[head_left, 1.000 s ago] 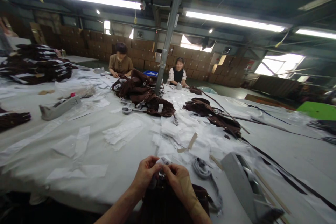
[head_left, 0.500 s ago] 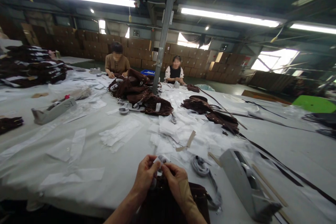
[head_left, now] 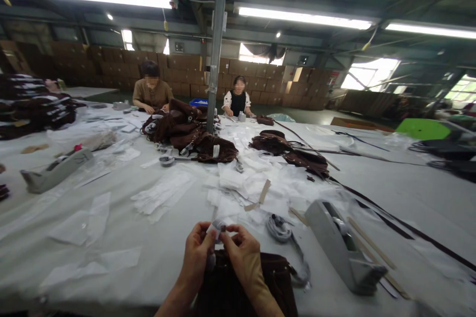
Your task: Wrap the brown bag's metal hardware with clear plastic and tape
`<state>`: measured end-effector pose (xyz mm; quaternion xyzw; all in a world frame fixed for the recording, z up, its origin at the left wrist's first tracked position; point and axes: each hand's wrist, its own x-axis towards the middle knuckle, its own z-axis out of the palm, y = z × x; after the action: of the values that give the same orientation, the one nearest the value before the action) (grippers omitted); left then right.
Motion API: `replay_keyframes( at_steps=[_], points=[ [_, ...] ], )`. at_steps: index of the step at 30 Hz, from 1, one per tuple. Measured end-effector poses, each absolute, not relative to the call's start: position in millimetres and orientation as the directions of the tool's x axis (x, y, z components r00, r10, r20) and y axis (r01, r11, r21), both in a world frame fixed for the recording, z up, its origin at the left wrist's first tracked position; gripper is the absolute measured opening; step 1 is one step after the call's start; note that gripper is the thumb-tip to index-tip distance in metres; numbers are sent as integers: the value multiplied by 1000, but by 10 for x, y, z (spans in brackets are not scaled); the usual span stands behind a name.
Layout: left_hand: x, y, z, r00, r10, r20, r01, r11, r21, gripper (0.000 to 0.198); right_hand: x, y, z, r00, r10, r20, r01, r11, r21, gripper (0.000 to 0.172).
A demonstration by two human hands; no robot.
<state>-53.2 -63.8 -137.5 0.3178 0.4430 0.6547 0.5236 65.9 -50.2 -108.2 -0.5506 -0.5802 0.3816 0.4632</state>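
Note:
My left hand (head_left: 196,253) and my right hand (head_left: 242,253) meet at the near edge of the table, fingers pinched together on a small white wrapped piece (head_left: 216,228). Under both hands lies a dark brown bag (head_left: 277,277). A grey tape dispenser (head_left: 341,245) stands just right of my right hand. A coiled grey strap (head_left: 279,228) lies between the dispenser and my hands.
White paper sheets (head_left: 163,195) are scattered over the white table (head_left: 394,198). Brown fringed bags (head_left: 193,136) are piled around a steel post (head_left: 215,44). Two people (head_left: 150,91) sit at the far side. Another grey dispenser (head_left: 55,171) lies at the left.
The view has swung to the right, so everything has slid left in the frame. My hands stay pinched on the small white piece above the brown bag.

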Motion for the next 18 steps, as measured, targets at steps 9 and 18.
replay_keyframes(
  at_steps=[9, 18],
  points=[
    [-429, -623, -1491, -557, 829, -50, -374, -196, 907, 48, 621, -743, -1125, 113, 981, 157, 125, 143, -982, 49],
    [-311, -794, -1448, -517, 856, 9, -302, -193, 934, 46, 340, -823, -1115, 65, 983, 174, 48, 171, -984, 46]
  ],
)
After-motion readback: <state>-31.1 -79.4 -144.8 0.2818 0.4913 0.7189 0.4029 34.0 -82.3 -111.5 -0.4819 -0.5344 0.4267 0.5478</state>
